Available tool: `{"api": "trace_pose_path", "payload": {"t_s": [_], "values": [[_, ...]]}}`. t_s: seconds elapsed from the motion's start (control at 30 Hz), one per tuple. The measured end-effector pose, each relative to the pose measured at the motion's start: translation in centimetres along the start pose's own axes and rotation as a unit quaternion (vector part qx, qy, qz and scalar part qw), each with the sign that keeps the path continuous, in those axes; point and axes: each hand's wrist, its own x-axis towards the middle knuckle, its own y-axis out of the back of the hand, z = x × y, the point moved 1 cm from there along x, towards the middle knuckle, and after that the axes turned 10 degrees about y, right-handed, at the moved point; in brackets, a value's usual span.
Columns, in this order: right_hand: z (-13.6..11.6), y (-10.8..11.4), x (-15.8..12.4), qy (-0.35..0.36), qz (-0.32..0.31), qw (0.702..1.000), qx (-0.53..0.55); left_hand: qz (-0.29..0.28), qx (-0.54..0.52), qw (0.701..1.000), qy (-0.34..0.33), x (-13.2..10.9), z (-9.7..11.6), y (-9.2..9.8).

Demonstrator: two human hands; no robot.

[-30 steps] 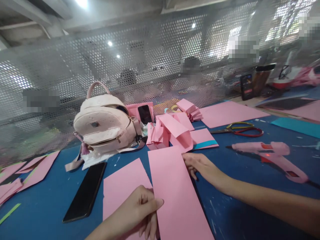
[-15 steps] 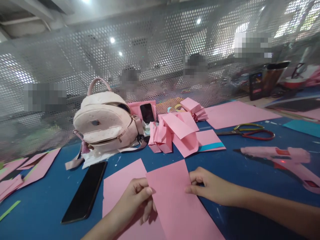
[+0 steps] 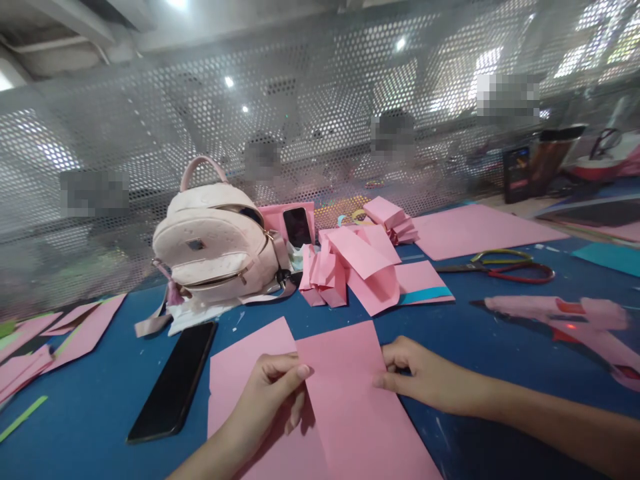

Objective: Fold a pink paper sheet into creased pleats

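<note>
A long pink paper strip [image 3: 350, 400] lies in front of me on the blue table [image 3: 100, 400]. My left hand [image 3: 273, 393] pinches its left edge near the far end. My right hand [image 3: 415, 373] pinches the right edge at about the same height. Under the strip, to the left, lies another pink sheet [image 3: 250, 360]. Both hands are closed on the strip.
A black phone [image 3: 175, 380] lies to the left, a pale pink backpack [image 3: 215, 247] behind it. Folded pink paper pieces [image 3: 360, 267] are piled in the middle. Scissors [image 3: 505, 267] and a pink glue gun [image 3: 565, 320] lie to the right. A perforated metal screen [image 3: 320, 133] closes off the back.
The strip has been pulled toward me, so its far end now lies nearer. Both hands went from resting on it to pinching its edges.
</note>
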Motion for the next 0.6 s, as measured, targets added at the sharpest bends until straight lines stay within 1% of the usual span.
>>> {"api": "trace_pose_path", "payload": {"t_s": [0.23,0.3,0.43,0.6], "values": [[-0.5,-0.1,0.1,0.013,-0.015,0.999,0.047,0.027,0.031,0.999,-0.011,-0.2,0.2,-0.3],[-0.6,0.0,0.0,0.015,0.001,0.999,0.033,0.036,0.039,0.999,-0.011,-0.2,0.2,-0.4],[-1.0,0.2,-0.3,0.005,0.061,0.998,0.03,0.048,0.061,0.997,-0.003,-0.1,0.2,-0.6],[-1.6,0.3,-0.3,-0.024,0.071,0.997,0.027,0.041,0.088,0.995,0.01,-0.1,0.2,-0.5]]}}
